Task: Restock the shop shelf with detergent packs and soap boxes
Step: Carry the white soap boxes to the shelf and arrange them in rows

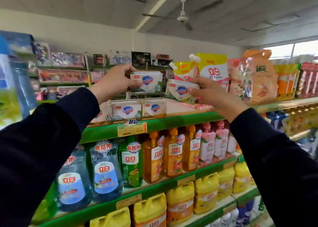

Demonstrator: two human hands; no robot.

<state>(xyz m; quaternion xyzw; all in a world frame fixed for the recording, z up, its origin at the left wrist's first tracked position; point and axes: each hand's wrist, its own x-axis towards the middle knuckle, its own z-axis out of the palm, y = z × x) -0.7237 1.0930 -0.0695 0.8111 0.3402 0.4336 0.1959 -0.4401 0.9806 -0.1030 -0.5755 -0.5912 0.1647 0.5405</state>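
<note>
My left hand [114, 81] grips a white soap box [148, 83] with a blue shield logo, held upright above the top shelf. My right hand [210, 92] pinches a second soap box [179, 91] of the same kind, tilted, just to the right of the first. Under both boxes a row of matching soap boxes [128, 112] stands at the front of the green top shelf [180, 121]. Yellow and white detergent packs [212, 70] with spouts stand behind my right hand.
Pink and orange refill bags [258, 78] fill the top shelf to the right. Dish-soap bottles [154, 157] line the second shelf and yellow jugs [206, 192] the lower ones. A large blue bottle [15, 82] looms at the left edge. A ceiling fan [182, 16] hangs overhead.
</note>
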